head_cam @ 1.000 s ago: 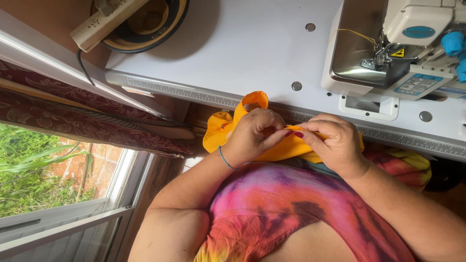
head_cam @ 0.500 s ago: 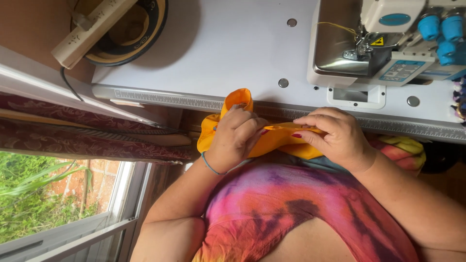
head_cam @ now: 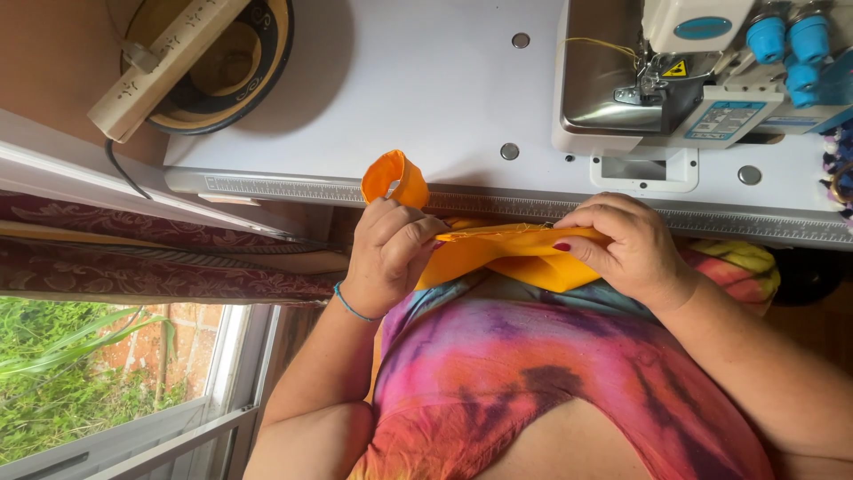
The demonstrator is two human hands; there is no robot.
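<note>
Left hand (head_cam: pixel 389 253) and right hand (head_cam: pixel 622 244) both close on the orange fabric (head_cam: pixel 511 258), stretched between them just below the table edge (head_cam: pixel 498 200); tugging harder could pucker its seam; beyond stands the sewing machine (head_cam: pixel 675 80).

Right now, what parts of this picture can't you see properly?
All in the head view:
- Fingertips of the left hand: curled into the orange fabric, so the grip is hidden.
- Lower part of the fabric: covered by the right hand and tucked against the tie-dye shirt.
- Sewing machine: cut off by the top and right edges.
- Needle area: too small to make out.
- Bowl contents: covered by the power strip.
</note>
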